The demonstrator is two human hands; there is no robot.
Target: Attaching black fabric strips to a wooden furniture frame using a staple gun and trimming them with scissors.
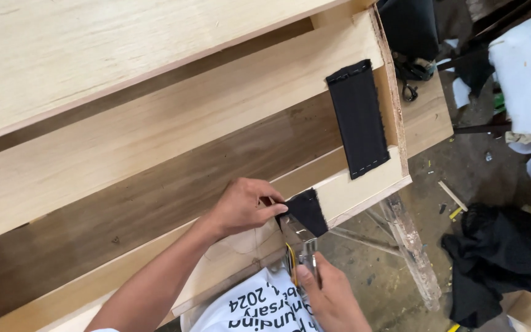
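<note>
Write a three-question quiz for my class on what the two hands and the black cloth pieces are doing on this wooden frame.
1. True or false: the left hand presses a small black fabric piece onto the pale wooden frame.
2. Which hand grips the metal staple gun?
3. The long black fabric strip already fixed to the frame lies: A) across the frame's gap, B) on the floor.

Key: 1 true; 2 the right hand; 3 A.

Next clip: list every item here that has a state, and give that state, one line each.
Left hand: pressing the black fabric piece against the wooden frame.
Right hand: gripping the staple gun, nose at the fabric.
Black strap: flat, stapled at both ends.
Black cloth: crumpled on the floor.
</note>
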